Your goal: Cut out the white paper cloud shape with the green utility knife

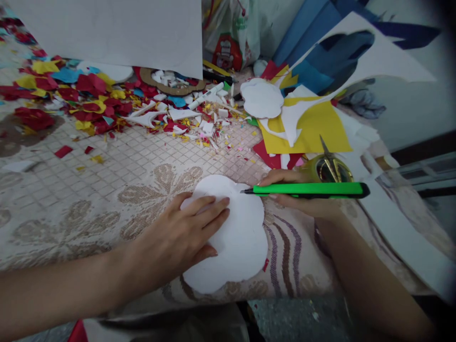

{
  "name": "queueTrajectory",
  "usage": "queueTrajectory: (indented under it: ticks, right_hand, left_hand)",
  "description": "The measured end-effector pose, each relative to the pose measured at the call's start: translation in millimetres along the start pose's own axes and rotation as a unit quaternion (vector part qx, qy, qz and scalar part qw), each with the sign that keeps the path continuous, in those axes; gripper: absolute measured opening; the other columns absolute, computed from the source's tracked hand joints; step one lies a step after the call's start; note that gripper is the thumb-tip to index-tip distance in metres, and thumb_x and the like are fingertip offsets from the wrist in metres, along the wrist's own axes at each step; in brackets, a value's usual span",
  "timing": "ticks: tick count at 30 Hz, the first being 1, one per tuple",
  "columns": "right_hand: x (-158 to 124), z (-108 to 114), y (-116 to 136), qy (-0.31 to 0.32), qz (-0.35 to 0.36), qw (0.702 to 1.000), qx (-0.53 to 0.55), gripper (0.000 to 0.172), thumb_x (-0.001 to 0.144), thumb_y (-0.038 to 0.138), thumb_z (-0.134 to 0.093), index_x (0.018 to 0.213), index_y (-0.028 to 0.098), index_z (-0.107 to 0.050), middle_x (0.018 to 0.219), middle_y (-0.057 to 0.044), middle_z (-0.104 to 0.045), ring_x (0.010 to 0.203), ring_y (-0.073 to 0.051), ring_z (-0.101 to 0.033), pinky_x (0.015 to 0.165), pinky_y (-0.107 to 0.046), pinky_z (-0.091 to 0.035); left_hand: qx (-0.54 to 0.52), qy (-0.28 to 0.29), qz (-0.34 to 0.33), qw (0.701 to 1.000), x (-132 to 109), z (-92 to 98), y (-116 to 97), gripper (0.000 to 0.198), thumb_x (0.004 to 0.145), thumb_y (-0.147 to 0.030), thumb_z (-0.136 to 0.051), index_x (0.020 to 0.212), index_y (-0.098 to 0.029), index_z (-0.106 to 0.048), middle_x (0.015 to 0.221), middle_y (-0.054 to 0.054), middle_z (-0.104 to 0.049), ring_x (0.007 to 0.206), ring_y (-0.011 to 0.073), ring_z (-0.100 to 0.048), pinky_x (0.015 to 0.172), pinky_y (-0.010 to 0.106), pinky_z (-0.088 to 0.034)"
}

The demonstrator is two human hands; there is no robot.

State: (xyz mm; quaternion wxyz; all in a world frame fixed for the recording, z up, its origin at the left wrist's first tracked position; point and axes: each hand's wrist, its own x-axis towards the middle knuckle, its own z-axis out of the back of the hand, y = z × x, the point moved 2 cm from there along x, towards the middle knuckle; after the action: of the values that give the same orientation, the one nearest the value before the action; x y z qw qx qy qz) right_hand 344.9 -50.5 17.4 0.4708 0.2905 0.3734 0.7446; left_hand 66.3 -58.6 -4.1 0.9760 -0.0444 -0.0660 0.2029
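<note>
A white scalloped, flower-shaped sheet (238, 247) lies on the patterned tablecloth in front of me. My left hand (192, 223) rests flat on its left part, fingers stretched toward the middle. In my right hand (295, 194) is a green utility knife (309, 189), held sideways. The knife's blade points left, and its tip is at the upper right edge of the white shape. Whether the blade touches the sheet I cannot tell. Just behind the right hand, small scissors (331, 161) lie on a roll of tape (318, 167).
Red, yellow and blue paper scraps (92, 95) and white offcuts are heaped along the back. A smaller white flower shape (262, 98) lies near yellow paper (320, 126). A large white sheet (114, 33) stands at the back left. The table's front edge is close below.
</note>
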Motion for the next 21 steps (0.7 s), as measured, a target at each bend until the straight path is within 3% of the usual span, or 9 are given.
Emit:
queueTrajectory:
  ticks: [9,18,21]
  right_hand:
    - [2.0,-1.4,0.2,0.012,0.009,1.000,-0.022,0.019,0.088,0.026,-0.067,0.106,0.025,-0.073,0.101,-0.004,-0.077,0.089,-0.018,-0.073,0.073,-0.026,-0.060]
    - [-0.2,-9.2,2.1,0.015,-0.006,1.000,-0.016,0.018,0.092,0.030,-0.066,0.109,0.027,-0.072,0.105,-0.002,-0.076,0.097,-0.018,-0.072,0.082,-0.029,-0.058]
    - [-1.8,-6.3,4.0,0.023,0.020,0.999,-0.018,0.019,0.091,0.029,-0.067,0.109,0.028,-0.072,0.105,-0.001,-0.076,0.098,-0.019,-0.071,0.083,-0.030,-0.058]
  left_hand:
    - [-0.001,-0.006,0.002,1.000,0.8,0.1,-0.9,0.047,0.097,-0.042,-0.060,0.139,-0.021,-0.055,0.153,0.001,-0.049,0.130,0.0248,-0.052,0.105,0.044,-0.034]
    - [0.001,-0.002,0.000,1.000,1.7,0.9,-0.7,0.048,0.096,-0.040,-0.063,0.139,-0.021,-0.055,0.152,0.001,-0.049,0.129,0.0245,-0.053,0.105,0.044,-0.033]
    - [0.004,-0.015,-0.004,1.000,1.5,2.1,-1.1,0.049,0.095,-0.040,-0.065,0.138,-0.020,-0.056,0.150,0.001,-0.051,0.127,0.0240,-0.055,0.104,0.044,-0.034]
